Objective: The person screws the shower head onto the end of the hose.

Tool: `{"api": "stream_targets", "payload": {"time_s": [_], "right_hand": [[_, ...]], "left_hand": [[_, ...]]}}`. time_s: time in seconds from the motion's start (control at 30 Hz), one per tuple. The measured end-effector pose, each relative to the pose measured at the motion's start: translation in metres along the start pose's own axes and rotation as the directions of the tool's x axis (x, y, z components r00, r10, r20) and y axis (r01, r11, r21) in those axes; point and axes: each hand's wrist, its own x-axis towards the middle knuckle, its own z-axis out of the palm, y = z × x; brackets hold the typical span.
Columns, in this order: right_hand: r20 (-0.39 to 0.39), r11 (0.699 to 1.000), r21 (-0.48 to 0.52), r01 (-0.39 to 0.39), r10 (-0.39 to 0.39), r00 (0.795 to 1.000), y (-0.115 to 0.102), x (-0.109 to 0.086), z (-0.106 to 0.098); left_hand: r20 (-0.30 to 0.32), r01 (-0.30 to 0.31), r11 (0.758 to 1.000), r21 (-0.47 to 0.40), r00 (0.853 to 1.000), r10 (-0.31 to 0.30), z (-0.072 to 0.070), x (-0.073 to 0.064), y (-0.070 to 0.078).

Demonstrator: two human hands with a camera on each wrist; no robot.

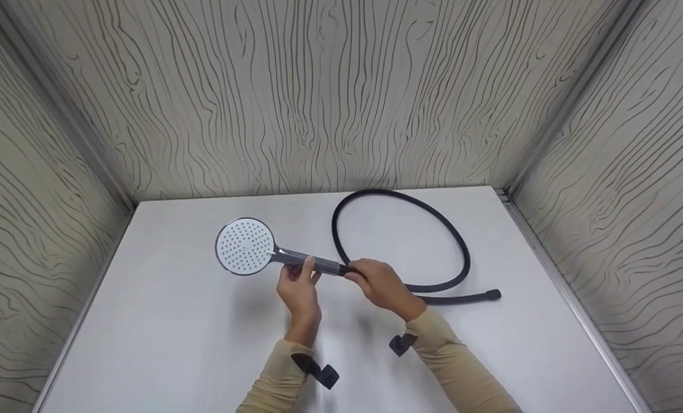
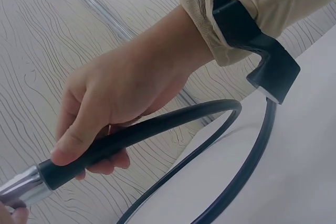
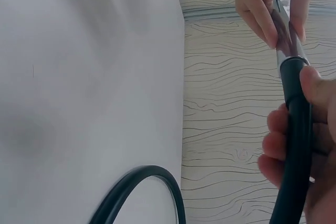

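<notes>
A handheld shower head (image 1: 245, 246) with a round white nozzle face and a chrome handle (image 1: 324, 265) is held above the white table. My left hand (image 1: 301, 289) pinches the handle between thumb and fingers. A black shower hose (image 1: 469, 252) meets the end of that handle, and my right hand (image 1: 384, 285) grips its end fitting there. In the right wrist view, the black hose end (image 3: 294, 90) sits flush against the chrome handle (image 3: 286, 38), in line with it. Thumb and curled fingers of the right hand (image 2: 126, 85) wrap the hose in the left wrist view.
The rest of the hose loops over the back of the white table (image 1: 163, 321), and its free end (image 1: 493, 294) lies to the right. Wood-grain panels (image 1: 318, 97) enclose the table at the back and sides. Black camera mounts (image 1: 325, 376) sit on both wrists.
</notes>
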Motion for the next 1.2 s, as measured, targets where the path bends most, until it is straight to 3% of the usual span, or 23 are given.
{"api": "stream_targets", "payload": {"time_s": [0.1, 0.17, 0.37, 0.47, 0.63, 0.77, 0.97, 1.07, 1.2], "right_hand": [[0.041, 0.997, 0.046, -0.056, 0.054, 0.998, 0.0004, 0.0005, -0.0011], [0.015, 0.996, 0.048, -0.069, 0.068, 0.998, 0.0003, 0.0002, -0.0006], [-0.114, 0.998, -0.055, 0.015, -0.021, 0.993, 0.0013, 0.0003, 0.0021], [-0.057, 0.998, -0.055, 0.034, -0.037, 0.998, 0.0010, 0.0026, -0.0020], [0.078, 0.998, 0.014, -0.065, 0.064, 0.995, -0.0017, 0.0050, -0.0066], [0.031, 0.994, -0.012, -0.107, 0.108, 0.994, -0.0037, 0.0036, -0.0026], [-0.145, 0.995, -0.099, -0.013, -0.002, 0.989, -0.0031, 0.0055, 0.0022], [-0.152, 0.989, -0.144, 0.042, -0.064, 0.986, -0.0010, 0.0062, 0.0019], [-0.123, 0.986, -0.155, 0.061, -0.081, 0.989, 0.0005, 0.0061, 0.0008]], "left_hand": [[-0.004, 0.005, 1.000, -0.003, 1.000, -0.005, 0.0025, 0.0017, 0.0010], [-0.005, 0.011, 1.000, -0.001, 1.000, -0.011, 0.0039, 0.0016, 0.0014], [0.006, 0.047, 0.999, 0.008, 0.999, -0.047, 0.0043, -0.0020, 0.0010], [0.013, 0.046, 0.999, 0.006, 0.999, -0.046, 0.0039, -0.0016, 0.0014], [0.015, 0.040, 0.999, -0.003, 0.999, -0.040, 0.0031, 0.0014, 0.0027], [0.005, 0.048, 0.999, -0.007, 0.999, -0.048, 0.0029, 0.0022, 0.0026], [0.008, 0.044, 0.999, -0.021, 0.999, -0.044, 0.0046, -0.0019, 0.0023], [0.019, 0.040, 0.999, -0.034, 0.999, -0.040, 0.0039, -0.0020, 0.0027], [0.017, 0.034, 0.999, -0.030, 0.999, -0.033, 0.0038, -0.0015, 0.0021]]}}
